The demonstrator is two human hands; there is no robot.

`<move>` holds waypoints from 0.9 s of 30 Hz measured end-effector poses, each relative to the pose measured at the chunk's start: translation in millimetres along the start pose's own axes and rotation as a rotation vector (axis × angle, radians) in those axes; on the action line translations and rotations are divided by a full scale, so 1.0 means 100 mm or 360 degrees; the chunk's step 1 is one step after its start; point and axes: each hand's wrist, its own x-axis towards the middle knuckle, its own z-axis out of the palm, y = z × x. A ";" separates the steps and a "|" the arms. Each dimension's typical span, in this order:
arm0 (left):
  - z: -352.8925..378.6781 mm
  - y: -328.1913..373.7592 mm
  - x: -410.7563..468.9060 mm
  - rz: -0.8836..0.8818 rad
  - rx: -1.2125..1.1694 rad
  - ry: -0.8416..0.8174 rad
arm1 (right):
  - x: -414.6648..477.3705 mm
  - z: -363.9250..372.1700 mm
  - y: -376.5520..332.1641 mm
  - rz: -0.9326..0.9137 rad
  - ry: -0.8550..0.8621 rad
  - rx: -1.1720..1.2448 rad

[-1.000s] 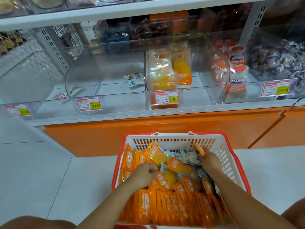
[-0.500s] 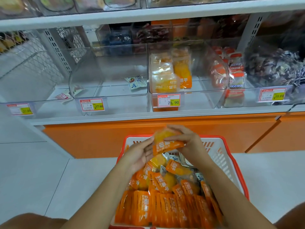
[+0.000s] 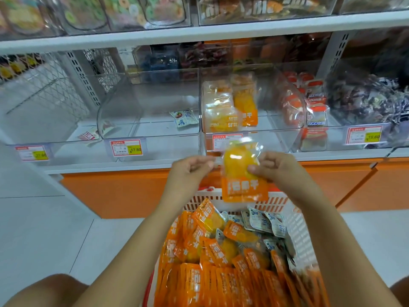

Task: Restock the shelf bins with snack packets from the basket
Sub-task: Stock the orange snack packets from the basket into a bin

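Note:
An orange snack packet (image 3: 240,173) with a clear top hangs above the far rim of the red and white basket (image 3: 295,227). My right hand (image 3: 276,169) pinches its right side. My left hand (image 3: 190,169), fingers curled, pinches its left edge. The packet is level with the shelf's front lip, just below the clear middle bin (image 3: 274,136), which holds a few of the same orange packets (image 3: 245,107). Many orange packets (image 3: 210,273) and some small white-blue packets (image 3: 263,220) fill the basket.
The clear bin to the left (image 3: 124,129) holds one white-blue packet (image 3: 184,117). Red-and-white packets (image 3: 314,114) and dark wrapped sweets (image 3: 365,100) fill the bins at right. Price tags line the shelf edge, above an orange base panel (image 3: 124,191). The upper shelf (image 3: 199,32) overhangs.
Both hands left the basket with one orange packet and raised it to the shelf's front edge. The packet has turned upright. The view moved closer to the shelf.

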 end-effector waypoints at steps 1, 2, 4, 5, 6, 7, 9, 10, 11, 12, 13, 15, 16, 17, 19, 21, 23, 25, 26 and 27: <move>-0.02 0.04 0.05 0.0094 0.0206 0.0116 | 0.05 -0.07 -0.05 -0.0054 0.0101 0.0040; -0.05 0.07 0.10 0.0184 0.0456 0.0222 | 0.11 -0.14 -0.11 -0.0106 0.0213 0.0123; -0.07 0.06 0.20 0.0339 0.0892 0.0359 | 0.24 -0.27 -0.26 -0.0197 0.0471 0.0235; -0.08 0.04 0.25 0.0391 0.1012 0.0365 | 0.33 -0.34 -0.33 -0.0239 0.0591 0.0215; -0.07 0.01 0.30 0.0424 0.1076 0.0336 | 0.45 -0.40 -0.39 -0.0275 0.0683 0.0160; -0.05 -0.03 0.34 0.0450 0.1112 0.0299 | 0.60 -0.47 -0.45 -0.0295 0.0750 0.0070; 0.01 -0.10 0.40 0.0508 0.1182 0.0269 | 0.94 -0.56 -0.54 -0.0315 0.0812 -0.0172; 0.04 -0.12 0.42 0.0539 0.1191 0.0284 | 1.12 -0.59 -0.56 -0.0301 0.0814 -0.0275; 0.07 -0.14 0.44 0.0564 0.1173 0.0308 | 1.29 -0.61 -0.57 -0.0274 0.0814 -0.0365; 0.10 -0.14 0.46 0.0582 0.1142 0.0329 | 1.45 -0.62 -0.57 -0.0234 0.0813 -0.0439; 0.11 -0.15 0.47 0.0593 0.1120 0.0344 | 1.59 -0.62 -0.56 -0.0177 0.0810 -0.0485; 0.10 -0.17 0.50 0.0600 0.1100 0.0373 | 1.87 -0.59 -0.47 -0.0050 0.0799 -0.0545; 0.10 -0.18 0.50 0.0596 0.1099 0.0377 | 1.98 -0.58 -0.41 0.0008 0.0773 -0.0586; 0.10 -0.19 0.51 0.0594 0.1094 0.0381 | 2.08 -0.56 -0.36 0.0067 0.0744 -0.0638; 0.10 -0.22 0.51 0.0617 0.1058 0.0412 | 2.20 -0.52 -0.32 0.0166 0.0655 -0.0722; 0.12 -0.26 0.52 0.0660 0.1054 0.0441 | 2.29 -0.49 -0.33 0.0202 0.0595 -0.0893; 0.13 -0.30 0.52 0.0655 0.1110 0.0412 | 2.31 -0.46 -0.35 0.0188 0.0660 -0.1027; 0.11 -0.32 0.52 0.0659 0.1134 0.0371 | 2.32 -0.44 -0.31 0.0232 0.0713 -0.1054; 0.10 -0.32 0.52 0.0669 0.1137 0.0356 | 2.31 -0.43 -0.29 0.0257 0.0717 -0.1080; 0.09 -0.32 0.52 0.0672 0.1146 0.0340 | 2.30 -0.42 -0.26 0.0280 0.0706 -0.1092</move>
